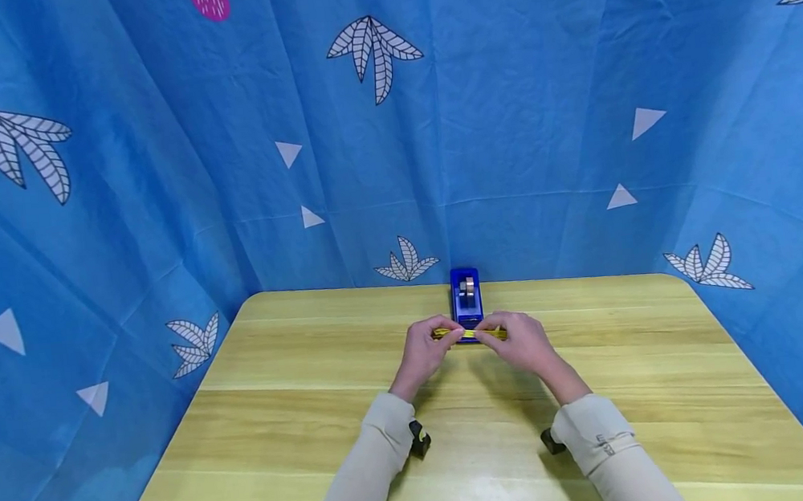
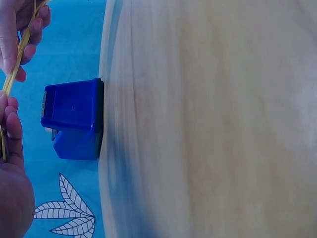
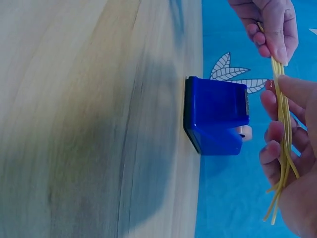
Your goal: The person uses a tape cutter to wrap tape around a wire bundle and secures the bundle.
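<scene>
A bundle of thin yellow strands (image 3: 278, 99) stretches between both hands. The left hand (image 1: 427, 346) pinches one part of it between thumb and fingers. Close beside it, the right hand (image 1: 520, 339) pinches the bundle too, the two thumbs nearly meeting. Loose strand ends hang out past the right palm in the right wrist view. Just beyond the hands stands a blue tape dispenser (image 1: 465, 293) with a small roll in it. In the head view the hands and bundle overlap its near end.
The wooden table (image 1: 280, 423) has its far edge just behind the dispenser. Blue patterned curtains (image 1: 519, 110) hang at the back and both sides. Dark wrist-camera mounts (image 1: 420, 439) sit at the sleeve cuffs, over the table.
</scene>
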The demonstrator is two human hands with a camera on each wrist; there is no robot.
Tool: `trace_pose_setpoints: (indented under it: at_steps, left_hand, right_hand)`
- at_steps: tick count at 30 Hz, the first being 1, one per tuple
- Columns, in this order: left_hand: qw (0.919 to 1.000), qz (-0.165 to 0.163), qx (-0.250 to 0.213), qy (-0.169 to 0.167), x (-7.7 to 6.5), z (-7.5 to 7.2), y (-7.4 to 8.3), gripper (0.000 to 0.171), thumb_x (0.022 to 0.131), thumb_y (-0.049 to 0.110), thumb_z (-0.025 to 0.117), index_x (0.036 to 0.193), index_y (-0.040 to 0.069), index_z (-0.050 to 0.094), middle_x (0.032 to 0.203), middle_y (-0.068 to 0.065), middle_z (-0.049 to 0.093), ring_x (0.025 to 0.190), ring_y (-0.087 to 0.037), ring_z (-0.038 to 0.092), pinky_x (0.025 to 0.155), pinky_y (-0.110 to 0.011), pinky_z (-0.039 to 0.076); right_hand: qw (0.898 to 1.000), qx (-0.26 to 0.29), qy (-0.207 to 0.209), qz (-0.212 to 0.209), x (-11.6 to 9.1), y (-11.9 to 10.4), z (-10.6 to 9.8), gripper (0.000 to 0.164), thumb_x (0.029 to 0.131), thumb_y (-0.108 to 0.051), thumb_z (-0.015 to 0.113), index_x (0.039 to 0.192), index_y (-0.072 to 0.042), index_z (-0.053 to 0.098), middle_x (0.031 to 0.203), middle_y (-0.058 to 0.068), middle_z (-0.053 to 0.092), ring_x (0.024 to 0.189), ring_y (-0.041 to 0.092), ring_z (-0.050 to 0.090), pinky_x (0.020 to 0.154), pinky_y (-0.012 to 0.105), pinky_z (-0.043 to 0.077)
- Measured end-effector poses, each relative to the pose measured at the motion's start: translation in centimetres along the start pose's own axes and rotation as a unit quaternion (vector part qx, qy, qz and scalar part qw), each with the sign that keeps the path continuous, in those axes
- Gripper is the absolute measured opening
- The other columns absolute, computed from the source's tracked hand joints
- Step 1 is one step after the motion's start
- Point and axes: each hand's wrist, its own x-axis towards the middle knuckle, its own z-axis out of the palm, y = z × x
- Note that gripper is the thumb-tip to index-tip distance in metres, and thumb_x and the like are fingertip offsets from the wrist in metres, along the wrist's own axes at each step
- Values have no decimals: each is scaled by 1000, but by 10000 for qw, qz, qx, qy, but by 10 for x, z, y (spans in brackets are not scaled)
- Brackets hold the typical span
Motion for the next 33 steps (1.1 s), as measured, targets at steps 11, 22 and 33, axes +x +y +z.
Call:
trace_pose_setpoints:
  at_steps: [11,22,33]
  left_hand:
    - [9998,127,151,-37,-1,1,0,11,97,25,74,95,16,79,99,0,78,91,-10,67,74,-26,58]
    - [9993,233,289,-43,0,0,-1,10,98,23,74,96,15,79,99,1,78,94,-12,68,79,-28,58]
    - [9992,193,333,-44,0,0,6,11,99,24,72,96,16,79,100,0,78,94,-14,69,79,-29,59]
  right_hand:
    - [9996,261,-89,100,-1,6,4,13,99,-26,71,101,-16,80,103,2,78,90,20,69,77,39,56]
    - [9985,244,-467,119,2,6,-1,14,101,-28,69,104,-18,79,99,-2,77,93,19,70,84,45,57]
    - [9968,-184,-772,27,7,0,-9,12,102,-27,67,100,-20,77,91,-3,77,81,14,66,77,44,53]
